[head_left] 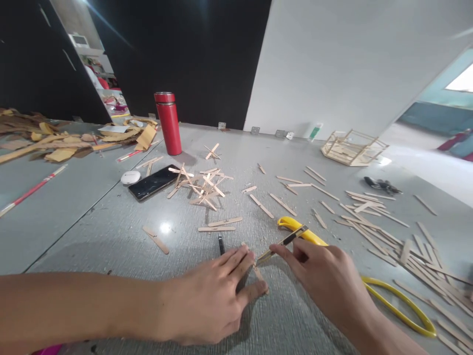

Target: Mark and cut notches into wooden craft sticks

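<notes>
My left hand [218, 291] presses a wooden craft stick [259, 276] down on the grey table, fingers at its far end and thumb at its near end. My right hand [325, 271] is closed around a box cutter [286, 240]. The cutter's blade tip meets the stick just beside my left fingertips; how deep it cuts I cannot tell. A black pen [221, 245] lies partly hidden beyond my left fingers. Under my right hand and forearm passes a yellow-framed tool [401, 301], its middle hidden.
Loose craft sticks [369, 231] cover the right side, with another pile [207, 187] at centre. Further back stand a red flask [169, 123] and a small stick frame [353, 150]. A phone [155, 183], white case [130, 177] and cardboard scraps [59, 143] lie left.
</notes>
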`<state>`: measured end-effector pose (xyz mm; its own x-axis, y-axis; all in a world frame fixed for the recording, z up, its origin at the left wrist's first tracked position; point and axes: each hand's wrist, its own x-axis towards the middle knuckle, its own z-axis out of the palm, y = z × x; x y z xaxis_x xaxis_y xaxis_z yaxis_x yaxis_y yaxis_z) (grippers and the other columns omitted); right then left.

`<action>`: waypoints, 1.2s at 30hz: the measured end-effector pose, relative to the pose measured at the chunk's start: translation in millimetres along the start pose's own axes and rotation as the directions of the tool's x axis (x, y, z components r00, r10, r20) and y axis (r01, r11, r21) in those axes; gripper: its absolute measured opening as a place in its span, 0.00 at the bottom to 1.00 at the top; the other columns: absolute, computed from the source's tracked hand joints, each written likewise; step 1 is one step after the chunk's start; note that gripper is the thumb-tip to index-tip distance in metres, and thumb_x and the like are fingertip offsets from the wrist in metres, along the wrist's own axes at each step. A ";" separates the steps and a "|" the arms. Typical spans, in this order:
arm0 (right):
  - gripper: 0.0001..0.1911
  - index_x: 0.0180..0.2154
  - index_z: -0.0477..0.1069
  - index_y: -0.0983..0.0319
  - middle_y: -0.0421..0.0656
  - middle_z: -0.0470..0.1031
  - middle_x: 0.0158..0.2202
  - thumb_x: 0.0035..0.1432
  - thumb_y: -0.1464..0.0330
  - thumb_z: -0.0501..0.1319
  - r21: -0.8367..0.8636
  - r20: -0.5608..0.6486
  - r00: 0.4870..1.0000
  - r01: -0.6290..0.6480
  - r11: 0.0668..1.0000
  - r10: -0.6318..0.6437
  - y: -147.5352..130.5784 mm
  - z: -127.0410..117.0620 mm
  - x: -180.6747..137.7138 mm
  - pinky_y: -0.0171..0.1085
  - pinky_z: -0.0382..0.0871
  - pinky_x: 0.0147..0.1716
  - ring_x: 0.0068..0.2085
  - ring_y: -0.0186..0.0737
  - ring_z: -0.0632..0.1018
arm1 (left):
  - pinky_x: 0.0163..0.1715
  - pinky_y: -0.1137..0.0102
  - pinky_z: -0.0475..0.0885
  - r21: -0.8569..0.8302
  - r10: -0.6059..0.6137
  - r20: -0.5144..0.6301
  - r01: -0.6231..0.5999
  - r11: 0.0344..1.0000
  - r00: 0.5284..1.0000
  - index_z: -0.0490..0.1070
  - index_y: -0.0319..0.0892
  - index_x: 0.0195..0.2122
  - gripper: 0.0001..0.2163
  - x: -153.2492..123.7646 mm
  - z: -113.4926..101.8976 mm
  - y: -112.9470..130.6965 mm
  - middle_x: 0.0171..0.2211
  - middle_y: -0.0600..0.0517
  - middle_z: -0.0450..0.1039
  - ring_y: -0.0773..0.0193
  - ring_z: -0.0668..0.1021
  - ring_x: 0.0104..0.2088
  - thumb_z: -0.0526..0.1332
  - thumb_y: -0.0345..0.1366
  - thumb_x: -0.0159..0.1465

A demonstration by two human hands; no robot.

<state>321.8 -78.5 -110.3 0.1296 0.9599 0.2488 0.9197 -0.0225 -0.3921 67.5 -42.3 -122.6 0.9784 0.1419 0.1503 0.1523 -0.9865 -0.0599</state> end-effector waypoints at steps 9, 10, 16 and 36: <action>0.16 0.49 0.72 0.60 0.50 0.75 0.50 0.70 0.80 0.51 -0.095 0.192 0.743 0.664 0.741 -0.641 5.8 -18.8 -1.9 0.41 0.75 0.35 0.42 0.45 0.82 | 0.69 0.53 0.59 0.020 -0.003 -0.013 0.003 1.000 1.000 0.60 0.32 0.70 0.26 0.7 0.7 0.9 0.68 0.25 0.60 0.37 0.59 0.71 0.52 0.41 0.76; 0.17 0.48 0.73 0.62 0.51 0.76 0.49 0.69 0.81 0.51 -0.093 0.203 0.733 0.675 0.732 -0.650 6.5 -18.1 -1.3 0.42 0.76 0.34 0.41 0.46 0.82 | 0.68 0.53 0.59 0.024 -0.001 -0.014 0.002 1.000 1.000 0.60 0.31 0.70 0.26 0.9 0.8 0.8 0.68 0.25 0.60 0.37 0.60 0.71 0.52 0.41 0.76; 0.15 0.46 0.75 0.64 0.51 0.77 0.44 0.70 0.80 0.51 -0.008 0.245 0.735 0.654 0.756 -0.633 12.1 -8.5 0.7 0.47 0.79 0.38 0.40 0.48 0.81 | 0.68 0.53 0.60 0.055 0.011 -0.009 -0.011 0.998 1.000 0.61 0.31 0.69 0.26 1.6 1.2 1.1 0.67 0.24 0.61 0.38 0.61 0.71 0.52 0.41 0.75; 0.14 0.49 0.74 0.68 0.53 0.77 0.44 0.74 0.72 0.52 -0.003 0.266 0.660 0.729 0.684 -0.702 4.6 -4.4 6.9 0.53 0.75 0.46 0.45 0.53 0.77 | 0.67 0.53 0.62 -0.020 -0.011 0.015 0.011 1.000 1.000 0.60 0.32 0.70 0.25 2.1 1.5 0.4 0.68 0.24 0.58 0.37 0.59 0.71 0.52 0.40 0.76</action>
<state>328.5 -73.2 -106.5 -0.6590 0.7239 0.2041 0.7250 0.6836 -0.0841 69.8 -42.3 -123.8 0.9787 0.1536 0.1362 0.1602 -0.9863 -0.0389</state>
